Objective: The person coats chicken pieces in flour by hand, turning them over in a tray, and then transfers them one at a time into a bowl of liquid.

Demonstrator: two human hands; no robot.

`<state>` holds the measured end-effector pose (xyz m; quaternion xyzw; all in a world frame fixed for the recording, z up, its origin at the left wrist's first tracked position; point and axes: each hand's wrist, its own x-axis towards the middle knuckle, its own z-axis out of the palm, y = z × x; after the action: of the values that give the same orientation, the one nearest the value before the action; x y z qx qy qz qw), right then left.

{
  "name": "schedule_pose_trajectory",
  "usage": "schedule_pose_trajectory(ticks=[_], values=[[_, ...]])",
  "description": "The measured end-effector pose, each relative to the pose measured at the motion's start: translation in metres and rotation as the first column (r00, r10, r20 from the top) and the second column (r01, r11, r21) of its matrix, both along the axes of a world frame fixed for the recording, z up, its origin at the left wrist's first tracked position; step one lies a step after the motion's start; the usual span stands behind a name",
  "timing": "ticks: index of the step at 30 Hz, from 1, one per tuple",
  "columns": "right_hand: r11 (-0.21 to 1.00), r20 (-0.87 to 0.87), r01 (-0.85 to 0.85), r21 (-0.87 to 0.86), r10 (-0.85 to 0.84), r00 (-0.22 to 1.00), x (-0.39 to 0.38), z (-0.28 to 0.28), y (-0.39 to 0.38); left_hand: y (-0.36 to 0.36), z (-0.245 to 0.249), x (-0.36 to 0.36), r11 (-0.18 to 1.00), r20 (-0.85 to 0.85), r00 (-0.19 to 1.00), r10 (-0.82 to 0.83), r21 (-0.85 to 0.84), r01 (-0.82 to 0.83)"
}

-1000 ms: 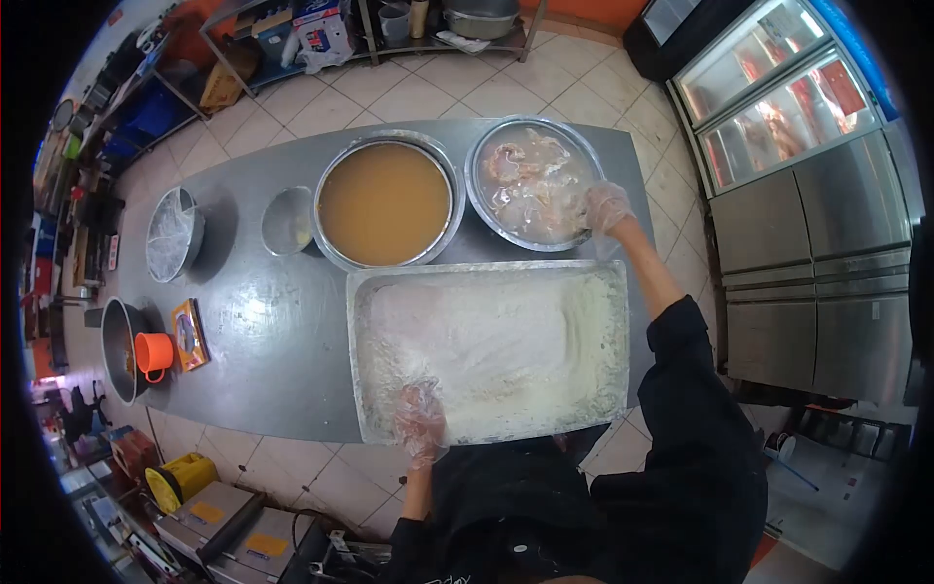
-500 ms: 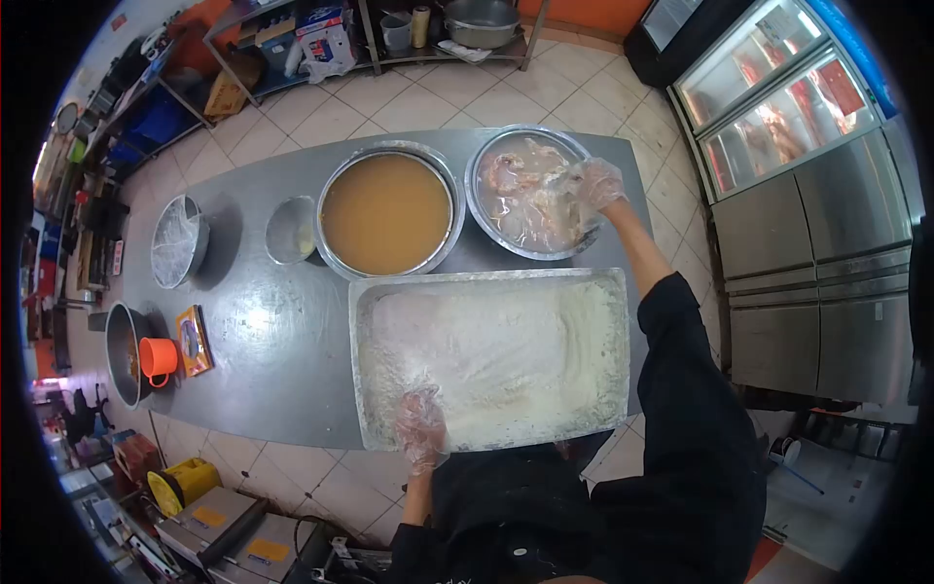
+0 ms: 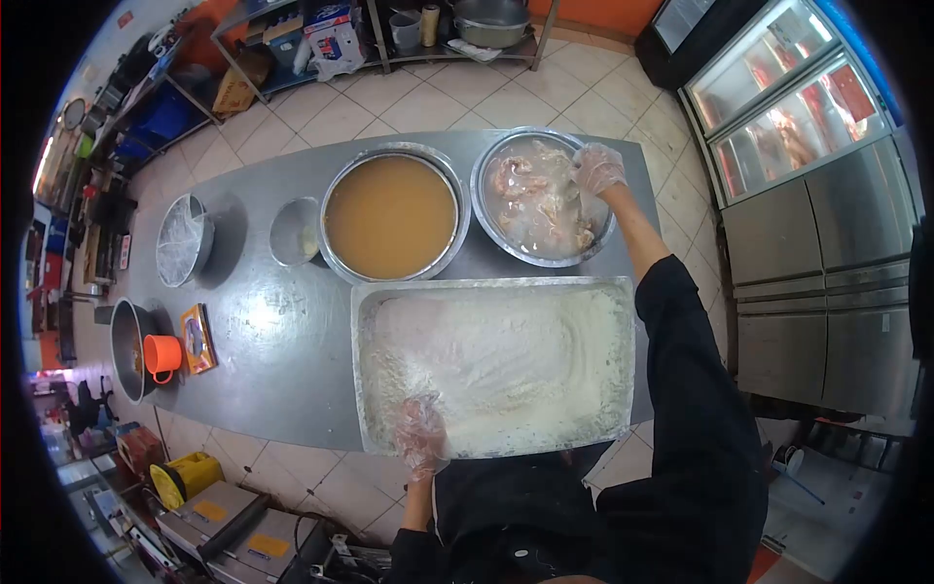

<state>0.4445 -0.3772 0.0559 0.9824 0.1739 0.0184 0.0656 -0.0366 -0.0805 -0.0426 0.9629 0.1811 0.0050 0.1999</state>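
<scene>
My left hand [image 3: 422,438], in a clear plastic glove, rests at the front left of a large metal tray [image 3: 491,284] of white flour [image 3: 486,360]; flour blurs its fingers, so their spread is unclear. At the right rim of a metal bowl [image 3: 489,226] is my gloved right hand [image 3: 598,167], fingers curled down and together over the bowl; what they hold, if anything, is hidden. Pale raw meat pieces [image 3: 545,209] lie in cloudy liquid in that bowl.
Left of the meat stands a big bowl [image 3: 336,258] of orange-brown liquid [image 3: 389,216]. Farther left are a small metal bowl [image 3: 294,232], a bowl with plastic film [image 3: 183,241], an orange cup [image 3: 162,356] and a packet [image 3: 197,339]. A glass-doored fridge [image 3: 788,127] stands right.
My right hand has drawn back slightly to the upper part of the bowl's right rim, and the meat shows more fully. My left hand stays at the tray's front left. The view has shifted slightly.
</scene>
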Motion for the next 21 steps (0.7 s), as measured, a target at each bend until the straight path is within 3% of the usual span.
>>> schedule_pose_trajectory(ticks=[4, 6, 7, 9, 15, 19, 21], values=[[0.998, 0.097, 0.04, 0.054, -0.045, 0.994, 0.029, -0.028, -0.005, -0.001, 0.005, 0.0, 0.996, -0.032, 0.999, -0.002, 0.094, 0.005], [0.996, 0.159, 0.061, 0.071, -0.071, 0.985, 0.044, -0.042, -0.002, 0.002, 0.015, 0.008, 0.994, -0.011, 0.999, -0.035, -0.103, 0.034], [0.995, 0.159, 0.059, 0.075, -0.07, 0.985, 0.05, -0.049, -0.002, 0.002, 0.012, 0.007, 0.995, -0.01, 0.999, -0.033, -0.099, 0.032], [0.998, 0.218, 0.014, 0.06, -0.027, 0.976, 0.062, -0.064, -0.005, 0.0, 0.005, 0.003, 0.999, -0.132, 0.991, 0.01, 0.042, -0.004], [0.987, 0.326, 0.007, 0.164, -0.061, 0.943, 0.102, -0.126, -0.017, -0.008, 0.029, 0.013, 0.977, -0.041, 0.999, -0.005, 0.214, 0.014], [0.999, 0.259, -0.019, 0.047, 0.007, 0.966, 0.079, -0.075, 0.001, -0.003, 0.012, 0.004, 0.997, -0.23, 0.97, 0.072, 0.054, -0.061], [0.993, 0.231, -0.024, 0.112, -0.002, 0.973, 0.076, -0.066, 0.004, -0.002, 0.005, 0.001, 0.987, 0.131, 0.991, -0.019, 0.162, -0.002]])
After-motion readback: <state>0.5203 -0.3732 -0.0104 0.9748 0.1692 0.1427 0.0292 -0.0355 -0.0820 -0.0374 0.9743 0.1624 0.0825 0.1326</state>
